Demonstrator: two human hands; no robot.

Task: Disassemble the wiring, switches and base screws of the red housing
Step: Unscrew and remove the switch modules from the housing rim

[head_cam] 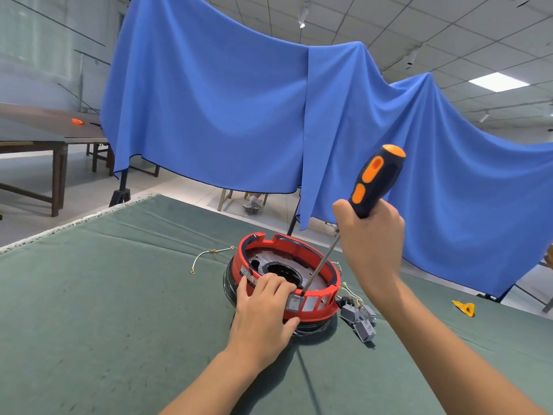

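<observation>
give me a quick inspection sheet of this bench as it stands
surface: green mat, creased
job's things: red housing on a black base; one grey switch in its wall; screwdriver tip at the rim beside that switch
clutter: loose grey switches right of the housing; yellow piece far right
grips: left hand holds the housing wall; right hand grips the screwdriver handle
cables: detached wire left of the housing
surroundings: blue cloth behind; wooden table at left

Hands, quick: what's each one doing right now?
Left hand: grips the red housing rim beside the switch.
Right hand: grips the screwdriver.
</observation>
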